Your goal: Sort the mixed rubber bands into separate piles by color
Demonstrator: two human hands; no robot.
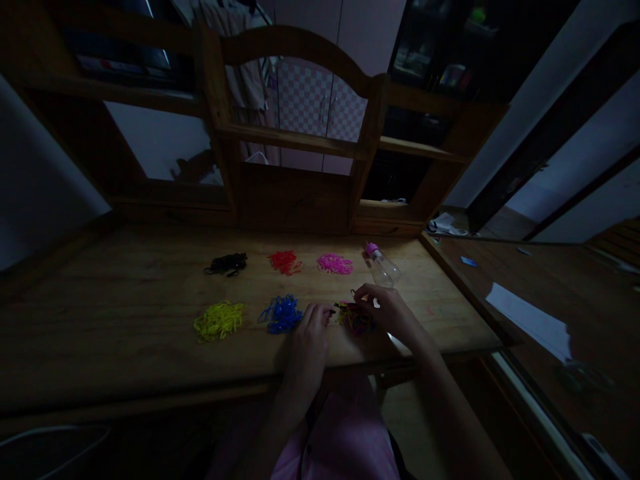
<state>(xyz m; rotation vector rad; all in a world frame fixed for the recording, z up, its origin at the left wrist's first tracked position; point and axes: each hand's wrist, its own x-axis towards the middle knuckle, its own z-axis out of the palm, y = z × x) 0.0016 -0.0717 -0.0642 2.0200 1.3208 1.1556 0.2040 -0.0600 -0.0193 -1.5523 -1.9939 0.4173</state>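
Note:
My right hand (383, 305) is closed in a pinch above a mixed pile of rubber bands (356, 321), with a small dark rubber band (353, 292) showing at its fingertips. On the near left side of that pile rests my left hand (311, 328), fingers curled together. Something small and dark shows at its fingertips, too small to name. Just left of this hand lies a heap of blue rubber bands (283, 315). Further left is a yellow heap (219, 321). Behind, in a row, are black bands (226, 264), red bands (285, 261) and pink bands (335, 263).
A clear bottle with a pink top (383, 265) lies behind my right hand. The wooden desk (150, 300) has a shelf unit (295, 200) along its back. At right, a lower brown surface (465, 287) carries a white paper (527, 321). The room is dim.

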